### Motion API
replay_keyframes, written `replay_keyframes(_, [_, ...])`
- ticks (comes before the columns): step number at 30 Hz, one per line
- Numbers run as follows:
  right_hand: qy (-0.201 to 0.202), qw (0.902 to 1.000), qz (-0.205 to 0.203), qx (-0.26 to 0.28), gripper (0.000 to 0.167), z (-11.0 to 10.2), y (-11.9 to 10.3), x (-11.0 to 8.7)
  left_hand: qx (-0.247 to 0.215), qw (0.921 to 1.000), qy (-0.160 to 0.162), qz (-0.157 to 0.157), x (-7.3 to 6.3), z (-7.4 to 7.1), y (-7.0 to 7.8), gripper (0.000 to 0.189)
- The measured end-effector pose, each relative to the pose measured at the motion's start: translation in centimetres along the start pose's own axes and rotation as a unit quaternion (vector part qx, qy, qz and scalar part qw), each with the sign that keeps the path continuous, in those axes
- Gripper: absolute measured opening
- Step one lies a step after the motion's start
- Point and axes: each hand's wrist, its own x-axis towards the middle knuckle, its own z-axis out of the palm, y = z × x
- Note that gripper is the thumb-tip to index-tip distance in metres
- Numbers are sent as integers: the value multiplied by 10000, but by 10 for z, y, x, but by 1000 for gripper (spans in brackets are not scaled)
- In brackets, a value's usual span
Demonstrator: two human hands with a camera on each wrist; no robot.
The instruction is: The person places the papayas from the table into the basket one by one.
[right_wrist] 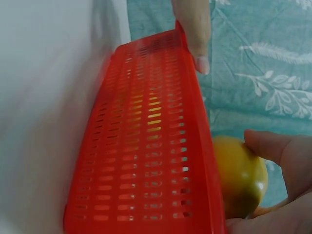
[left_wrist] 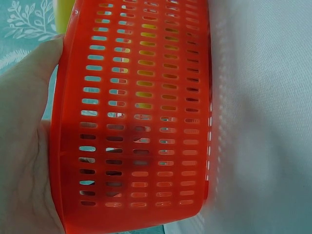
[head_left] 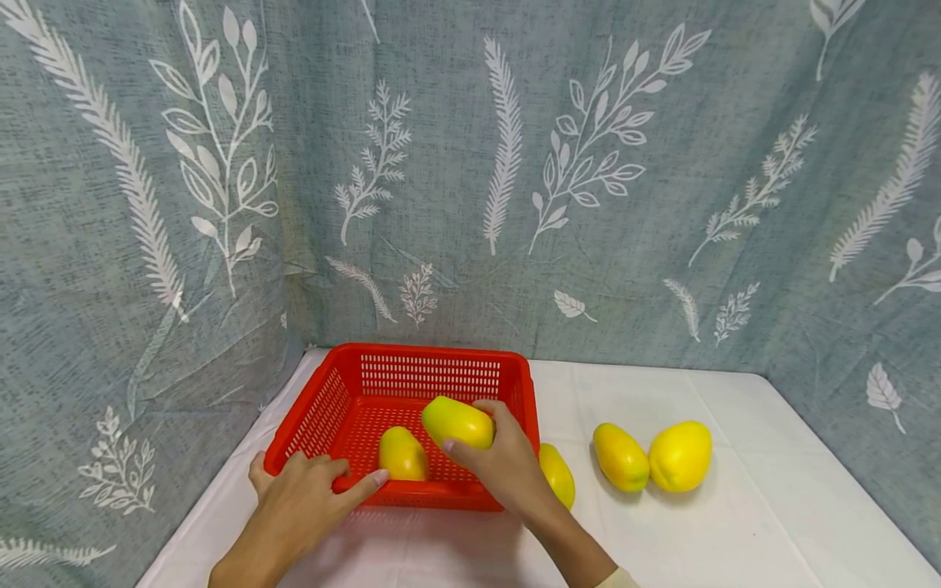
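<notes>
In the head view a red plastic basket [head_left: 430, 492] with slotted walls stands on the table. My left hand [head_left: 303, 496] grips its front left corner, thumb lying along the front rim. The left wrist view shows that hand at the basket's rim [left_wrist: 61, 146]. With fingers and thumb, my right hand [head_left: 510, 464] holds a yellow-green mango [head_left: 456, 421] above the basket's right half. The right wrist view has this mango [right_wrist: 239, 178] just beyond the rim. Inside the basket, near the front wall, lies another yellow mango [head_left: 403, 454].
A yellow mango [head_left: 559, 478] lies against the basket's right side, partly hidden by my right arm. Farther right, an orange-yellow mango [head_left: 620, 457] touches a rounder yellow fruit [head_left: 680, 457]. A white cloth [head_left: 764, 506] covers the table; a patterned grey-green curtain [head_left: 456, 204] hangs behind.
</notes>
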Motion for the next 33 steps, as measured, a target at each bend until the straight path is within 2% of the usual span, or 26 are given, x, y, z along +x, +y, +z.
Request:
replay_keyframes(17, [55,9998,-22,-180,72,18,-2,22,26,10000,-6,2,0,0,0,89])
replay_keyframes(26, [-44,9979,609,-235,64,25,2,33,26,10000,-7,69,2,1,-1,86])
replay_keyframes(33, [-255,9971,628,-351,62,29,4,40,9,10000,-14,71,2,1,-2,86])
